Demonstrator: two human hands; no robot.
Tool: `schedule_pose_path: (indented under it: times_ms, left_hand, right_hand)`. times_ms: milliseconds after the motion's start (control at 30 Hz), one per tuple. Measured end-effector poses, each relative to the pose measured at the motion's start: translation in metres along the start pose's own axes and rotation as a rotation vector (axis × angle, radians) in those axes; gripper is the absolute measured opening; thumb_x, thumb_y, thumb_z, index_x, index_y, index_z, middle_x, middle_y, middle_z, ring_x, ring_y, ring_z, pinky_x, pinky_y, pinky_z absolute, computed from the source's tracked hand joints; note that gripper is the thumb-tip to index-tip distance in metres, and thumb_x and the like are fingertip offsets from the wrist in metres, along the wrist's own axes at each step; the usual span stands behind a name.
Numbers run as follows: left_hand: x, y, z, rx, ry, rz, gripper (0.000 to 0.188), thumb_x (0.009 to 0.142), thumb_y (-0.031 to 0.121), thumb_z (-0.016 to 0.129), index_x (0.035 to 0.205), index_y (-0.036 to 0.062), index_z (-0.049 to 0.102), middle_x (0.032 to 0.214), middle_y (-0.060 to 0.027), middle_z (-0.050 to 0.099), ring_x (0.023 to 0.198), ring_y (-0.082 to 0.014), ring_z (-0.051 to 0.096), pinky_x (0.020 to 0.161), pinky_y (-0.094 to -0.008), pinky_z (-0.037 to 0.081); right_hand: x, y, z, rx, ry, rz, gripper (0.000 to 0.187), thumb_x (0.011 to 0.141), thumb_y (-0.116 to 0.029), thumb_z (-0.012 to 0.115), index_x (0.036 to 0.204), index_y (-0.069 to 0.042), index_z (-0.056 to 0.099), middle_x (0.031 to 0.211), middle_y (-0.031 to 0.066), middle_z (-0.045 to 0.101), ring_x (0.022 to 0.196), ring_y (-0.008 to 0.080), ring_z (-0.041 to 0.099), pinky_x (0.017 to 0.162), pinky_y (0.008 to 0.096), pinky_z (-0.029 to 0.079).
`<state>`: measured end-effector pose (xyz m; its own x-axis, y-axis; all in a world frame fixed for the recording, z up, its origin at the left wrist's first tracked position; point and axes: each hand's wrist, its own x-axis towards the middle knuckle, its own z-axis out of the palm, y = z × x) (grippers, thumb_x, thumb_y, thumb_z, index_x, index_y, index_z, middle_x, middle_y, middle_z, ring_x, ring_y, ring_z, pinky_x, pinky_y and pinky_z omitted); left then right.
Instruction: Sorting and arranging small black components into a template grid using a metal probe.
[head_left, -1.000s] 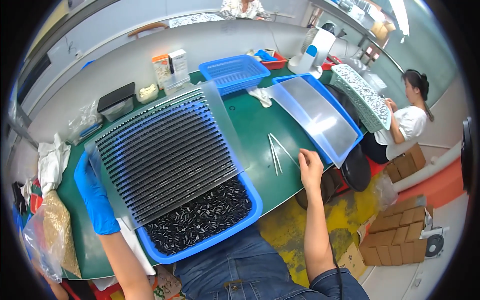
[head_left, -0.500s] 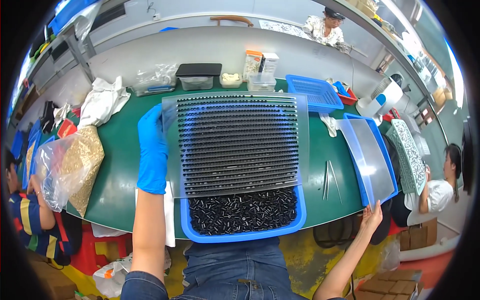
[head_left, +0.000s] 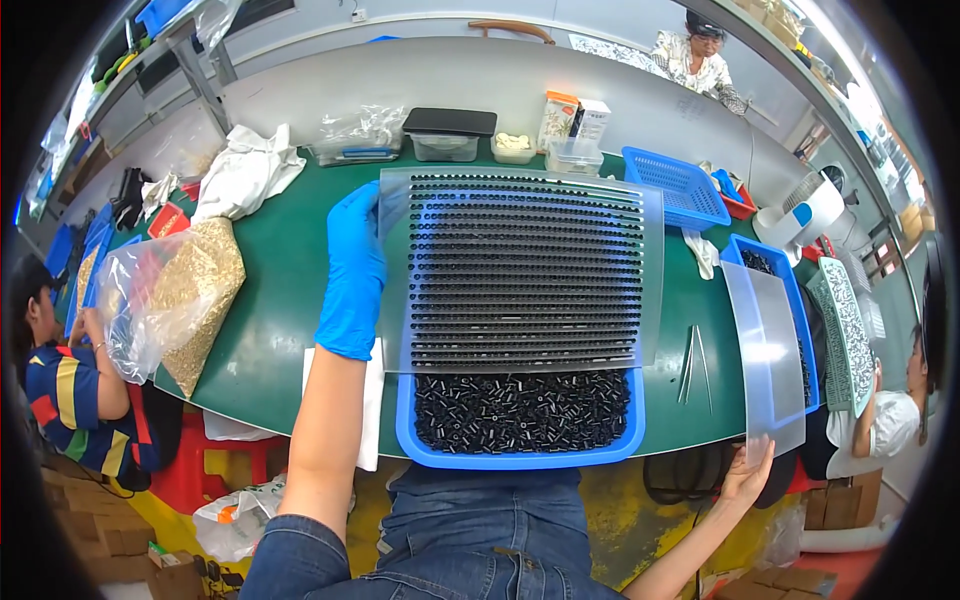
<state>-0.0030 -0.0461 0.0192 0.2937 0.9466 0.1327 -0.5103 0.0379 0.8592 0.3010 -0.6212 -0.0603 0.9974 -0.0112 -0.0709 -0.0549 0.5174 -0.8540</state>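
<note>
My left hand [head_left: 352, 270], in a blue glove, grips the left edge of a clear grooved plate [head_left: 525, 270]. Rows of small black parts fill the plate's grooves. It lies over a blue tray [head_left: 520, 461], whose near end shows loose short black tubes [head_left: 520, 410]. Off to the right, my bare right hand [head_left: 745, 478] pinches the near end of a frosted plastic sheet [head_left: 770, 340]. That sheet overlaps a second blue tray [head_left: 808, 340], where more black pieces show beyond it. Metal tweezers [head_left: 690, 365] rest between the two trays.
A bag of gold-coloured bits [head_left: 205, 295] and white cloth [head_left: 250, 175] stand at left. Along the back are a black-lidded box [head_left: 450, 130], small boxes and a blue basket [head_left: 675, 190]. People sit at both sides; another is behind the partition.
The whole view has shifted, moving the scene rightward. My right hand has drawn the frosted sheet toward me, uncovering black pieces in the right tray. My left hand keeps its grip on the plate.
</note>
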Motion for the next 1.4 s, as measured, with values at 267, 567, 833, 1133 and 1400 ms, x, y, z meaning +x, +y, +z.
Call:
schedule_pose_path:
  times_ms: [267,567,833,1133,1400]
  left_hand:
    - [0.005,-0.004,-0.012,0.024,-0.012,-0.032,0.032,0.094,0.015,0.054,0.115,-0.0068,0.062,0.114,-0.0184,0.067,0.105,-0.0283,0.066,0.096,-0.0397,0.052]
    - [0.003,-0.003,-0.004,-0.032,-0.031,-0.058,0.032,0.093,0.014,0.053,0.114,-0.0070,0.065,0.112,-0.0159,0.068,0.103,-0.0243,0.066,0.095,-0.0363,0.053]
    - [0.005,-0.007,-0.009,-0.113,-0.052,-0.031,0.027,0.092,0.013,0.055,0.109,-0.0043,0.068,0.107,-0.0138,0.070,0.098,-0.0219,0.067,0.092,-0.0337,0.052]
    - [0.003,-0.004,-0.010,0.015,0.041,-0.074,0.021,0.086,0.010,0.070,0.104,-0.0016,0.069,0.097,-0.0087,0.070,0.085,-0.0170,0.065,0.082,-0.0299,0.052]
    - [0.002,-0.001,-0.007,0.089,0.066,0.001,0.026,0.085,0.010,0.074,0.107,-0.0026,0.068,0.099,-0.0091,0.070,0.086,-0.0158,0.065,0.082,-0.0284,0.052]
  right_hand:
    - [-0.021,-0.001,0.004,0.103,-0.479,-0.170,0.049,0.101,-0.016,0.049,0.146,0.001,0.036,0.140,0.0218,0.051,0.119,0.0229,0.057,0.093,0.0291,0.053]
    - [-0.017,-0.001,0.107,0.138,-0.561,-0.027,0.043,0.103,-0.025,0.049,0.140,-0.003,0.046,0.128,0.0100,0.062,0.109,0.0196,0.062,0.090,0.0341,0.052]
    - [-0.051,0.061,0.210,-0.206,-0.749,0.134,0.040,0.097,-0.018,0.061,0.131,0.000,0.049,0.092,0.0194,0.070,0.069,0.0208,0.069,0.053,0.0281,0.057]
    - [-0.056,0.085,0.240,-0.353,-0.783,0.109,0.030,0.096,-0.013,0.061,0.122,0.001,0.056,0.090,0.0159,0.070,0.072,0.0199,0.069,0.059,0.0258,0.056]
    - [-0.047,0.100,0.247,-1.039,-0.656,-0.520,0.035,0.091,-0.012,0.068,0.122,0.001,0.059,0.113,0.0099,0.060,0.097,0.0130,0.058,0.077,0.0259,0.049]
